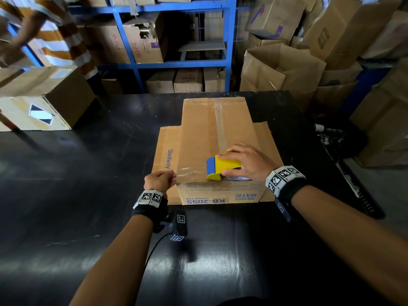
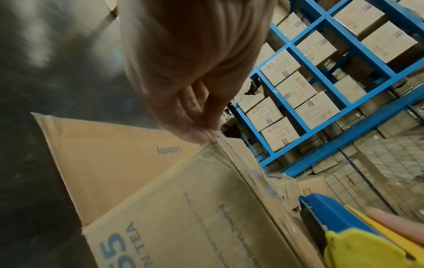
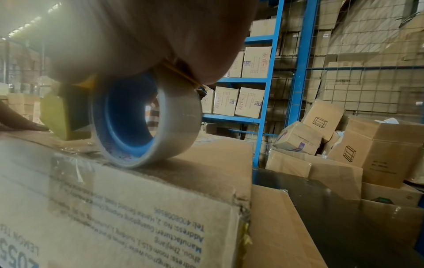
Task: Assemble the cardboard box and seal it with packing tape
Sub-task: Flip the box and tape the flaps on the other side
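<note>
Head view: black table [image 1: 88, 195], blue shelving [image 1: 229, 40] behind

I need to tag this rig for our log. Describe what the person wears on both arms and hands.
Both forearms are bare, no sleeves or gloves. The left hand and right hand each have a black wrist strap topped by white blocks printed with black square markers. A small black tagged camera unit hangs under each wrist; the left one trails a black cable.

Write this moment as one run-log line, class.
left hand: pinches tape end at box corner | right hand: grips tape dispenser on box | lengthwise strip: laid | near edge: taping
</note>
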